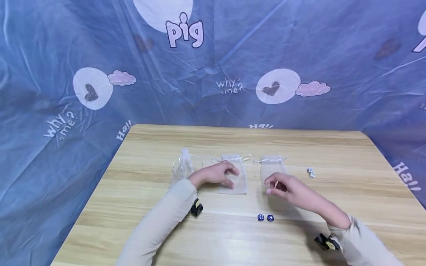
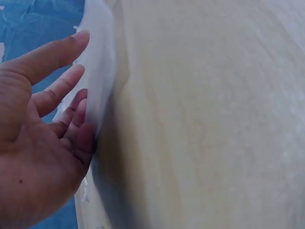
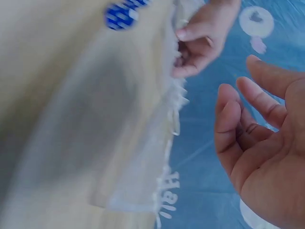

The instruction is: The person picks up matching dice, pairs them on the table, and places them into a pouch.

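My left hand (image 1: 217,173) hovers over the middle white mesh drawstring pouch (image 1: 237,186), fingers apart and loosely bent. In the left wrist view its fingertips are right at the sheer fabric (image 2: 102,52), with nothing pinched. My right hand (image 1: 286,188) is at the lower edge of the right-hand pouch (image 1: 271,168), its fingers loosely curled; the right wrist view shows nothing between them. Both of these pouches lie flat. Two blue dice (image 1: 265,218) sit side by side on the table nearer to me, below the right hand.
A third pouch (image 1: 184,162), cinched at its neck, is at the left, partly hidden by my left forearm. Two white dice (image 1: 311,172) lie right of the pouches. The wooden table (image 1: 149,140) ends at a blue printed cloth (image 1: 206,103) behind it.
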`<action>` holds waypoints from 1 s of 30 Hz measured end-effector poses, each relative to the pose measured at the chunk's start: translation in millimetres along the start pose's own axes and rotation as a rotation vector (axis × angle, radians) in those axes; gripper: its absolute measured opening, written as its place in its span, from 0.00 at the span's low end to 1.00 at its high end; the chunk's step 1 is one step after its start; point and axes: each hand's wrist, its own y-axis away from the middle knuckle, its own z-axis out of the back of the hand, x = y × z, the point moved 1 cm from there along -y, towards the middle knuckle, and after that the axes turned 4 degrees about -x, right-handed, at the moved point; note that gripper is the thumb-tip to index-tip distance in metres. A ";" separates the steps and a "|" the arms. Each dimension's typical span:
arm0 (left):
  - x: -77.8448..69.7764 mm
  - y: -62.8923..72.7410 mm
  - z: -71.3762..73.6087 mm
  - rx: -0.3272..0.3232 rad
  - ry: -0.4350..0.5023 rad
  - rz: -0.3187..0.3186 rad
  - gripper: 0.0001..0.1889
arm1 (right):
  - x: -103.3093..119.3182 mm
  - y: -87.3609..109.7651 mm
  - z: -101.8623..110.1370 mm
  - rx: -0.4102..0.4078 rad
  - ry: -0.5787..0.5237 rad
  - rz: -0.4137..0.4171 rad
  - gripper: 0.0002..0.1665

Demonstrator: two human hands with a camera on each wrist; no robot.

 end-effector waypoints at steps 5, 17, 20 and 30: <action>-1.9 4.7 14.4 -0.069 0.054 -0.038 0.23 | 1.2 -21.5 9.1 -0.011 0.010 -0.053 0.12; 6.7 21.8 27.7 -0.262 -0.038 0.082 0.27 | -15.2 -59.7 -6.4 0.118 -0.034 -0.106 0.24; 8.1 23.4 26.3 -0.263 -0.063 0.126 0.31 | -18.4 -67.0 -11.3 0.114 0.003 -0.117 0.26; 9.9 24.3 19.7 -0.223 -0.150 0.198 0.34 | -27.7 -82.6 -28.9 0.203 0.002 -0.162 0.38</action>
